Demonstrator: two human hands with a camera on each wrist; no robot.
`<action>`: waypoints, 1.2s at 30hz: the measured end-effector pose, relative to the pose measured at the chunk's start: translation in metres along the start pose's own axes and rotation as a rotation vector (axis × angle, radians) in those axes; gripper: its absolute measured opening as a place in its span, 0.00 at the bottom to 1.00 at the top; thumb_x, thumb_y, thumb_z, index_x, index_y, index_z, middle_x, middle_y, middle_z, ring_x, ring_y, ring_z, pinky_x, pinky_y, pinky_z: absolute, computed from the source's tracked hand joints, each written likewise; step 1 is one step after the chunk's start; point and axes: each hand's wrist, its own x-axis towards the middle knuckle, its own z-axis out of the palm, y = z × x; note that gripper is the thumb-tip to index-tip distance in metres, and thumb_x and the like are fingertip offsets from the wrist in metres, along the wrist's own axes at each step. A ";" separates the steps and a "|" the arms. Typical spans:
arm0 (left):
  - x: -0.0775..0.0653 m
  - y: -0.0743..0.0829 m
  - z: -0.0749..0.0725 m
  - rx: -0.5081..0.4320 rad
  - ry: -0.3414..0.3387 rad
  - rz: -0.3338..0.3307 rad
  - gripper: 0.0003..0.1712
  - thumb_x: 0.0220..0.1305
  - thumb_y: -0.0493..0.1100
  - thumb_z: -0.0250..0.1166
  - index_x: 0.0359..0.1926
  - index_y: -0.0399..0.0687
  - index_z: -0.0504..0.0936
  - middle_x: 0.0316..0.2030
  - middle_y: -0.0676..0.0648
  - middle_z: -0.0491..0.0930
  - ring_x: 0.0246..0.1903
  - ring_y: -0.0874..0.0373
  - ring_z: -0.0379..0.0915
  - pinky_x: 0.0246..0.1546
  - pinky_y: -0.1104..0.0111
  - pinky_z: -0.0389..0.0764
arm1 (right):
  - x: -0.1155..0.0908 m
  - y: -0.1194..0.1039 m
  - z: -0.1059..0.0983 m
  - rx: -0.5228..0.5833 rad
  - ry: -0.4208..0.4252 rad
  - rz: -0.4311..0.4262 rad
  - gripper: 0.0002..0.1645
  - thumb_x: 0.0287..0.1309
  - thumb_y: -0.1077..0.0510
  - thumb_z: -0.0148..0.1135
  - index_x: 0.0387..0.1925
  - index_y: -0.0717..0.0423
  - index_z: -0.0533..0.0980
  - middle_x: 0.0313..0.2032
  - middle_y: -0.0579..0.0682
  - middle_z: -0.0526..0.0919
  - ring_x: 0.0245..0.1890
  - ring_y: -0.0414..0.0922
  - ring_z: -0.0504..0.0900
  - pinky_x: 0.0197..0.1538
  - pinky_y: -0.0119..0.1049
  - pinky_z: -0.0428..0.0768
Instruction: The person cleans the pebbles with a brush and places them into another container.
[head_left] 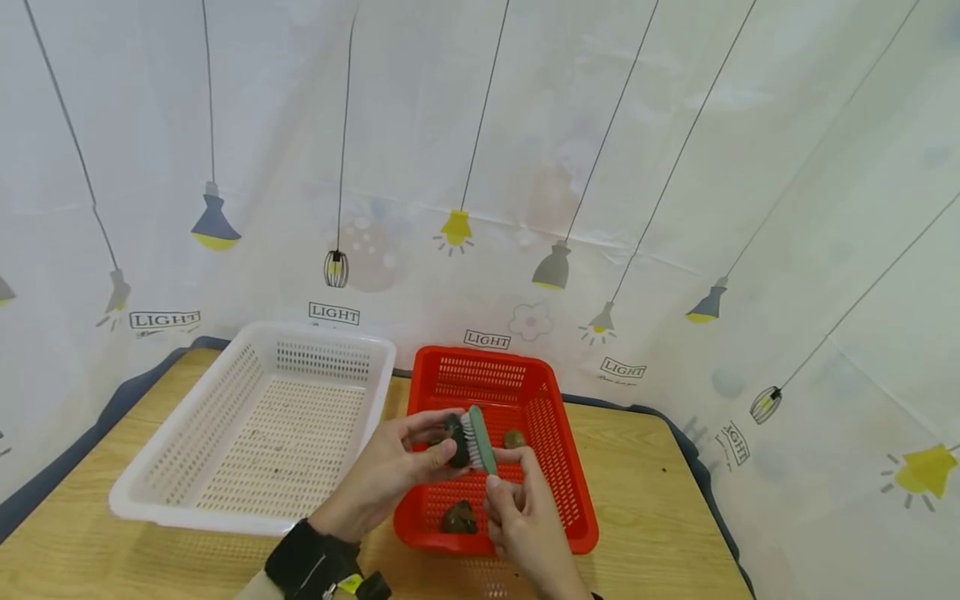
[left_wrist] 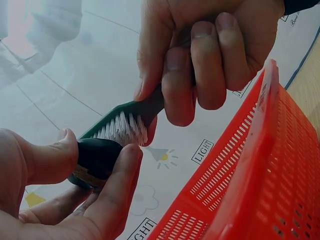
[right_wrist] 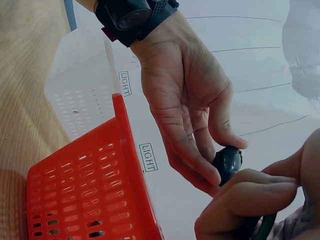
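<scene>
My left hand (head_left: 378, 467) pinches a dark, glossy rounded piece (left_wrist: 95, 160), a stone or shell, between thumb and fingers. In my right hand (head_left: 531, 525) is a small scrub brush (head_left: 482, 442) with a green handle and white bristles. The bristles touch the dark piece over the red basket (head_left: 583, 500). Inside that basket lie a brownish lump (head_left: 459, 518) near the front and a smaller tan lump (head_left: 514, 439) farther back. In the right wrist view my right fingers (right_wrist: 250, 200) mostly hide the brush.
A white perforated basket (head_left: 123, 496) stands left of the red one, with small dark specks on its floor. Both rest on a wooden table (head_left: 637, 492). A sheet printed with lamps (head_left: 420, 108) hangs behind the table.
</scene>
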 end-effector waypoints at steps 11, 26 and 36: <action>0.000 -0.001 -0.001 0.049 0.018 -0.011 0.38 0.83 0.41 0.75 0.86 0.36 0.73 0.72 0.30 0.84 0.61 0.50 0.91 0.65 0.55 0.95 | 0.000 -0.001 0.011 0.022 0.013 -0.042 0.28 0.94 0.50 0.57 0.81 0.56 0.61 0.23 0.42 0.67 0.15 0.37 0.60 0.19 0.26 0.63; -0.001 0.001 0.001 0.024 0.001 0.005 0.38 0.82 0.40 0.76 0.85 0.38 0.75 0.74 0.29 0.82 0.63 0.49 0.88 0.63 0.55 0.96 | 0.002 -0.002 0.003 -0.023 0.042 -0.018 0.25 0.95 0.54 0.53 0.80 0.57 0.62 0.27 0.46 0.71 0.18 0.39 0.63 0.21 0.26 0.65; 0.000 0.001 0.001 -0.013 0.006 -0.001 0.39 0.84 0.39 0.73 0.86 0.31 0.70 0.76 0.25 0.79 0.65 0.46 0.88 0.65 0.53 0.95 | -0.005 -0.009 0.003 0.004 0.069 -0.023 0.24 0.95 0.55 0.51 0.79 0.59 0.60 0.29 0.45 0.70 0.20 0.38 0.63 0.23 0.26 0.66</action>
